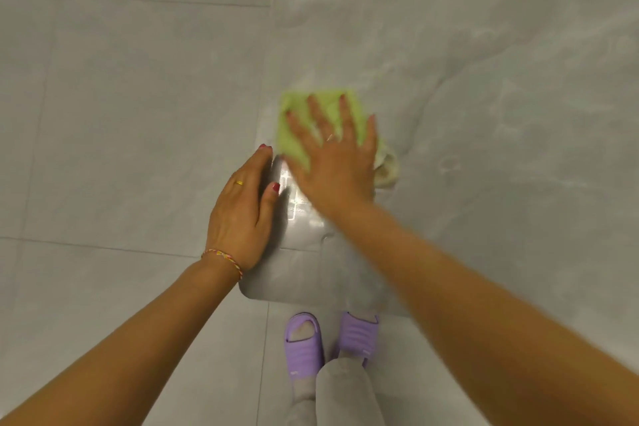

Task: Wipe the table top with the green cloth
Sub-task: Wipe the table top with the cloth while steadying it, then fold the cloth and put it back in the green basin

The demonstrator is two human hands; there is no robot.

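Observation:
The green cloth lies flat on the glossy grey marble table top, close to its left edge. My right hand presses down on the cloth with fingers spread; the hand is blurred. A cream part of the cloth sticks out from under the palm on the right. My left hand rests on the table's left edge, with the thumb on top and the fingers over the side.
Grey floor tiles fill the left half of the view. The table's rounded near corner is just in front of my feet in purple slippers. The table top stretches away to the right and far side.

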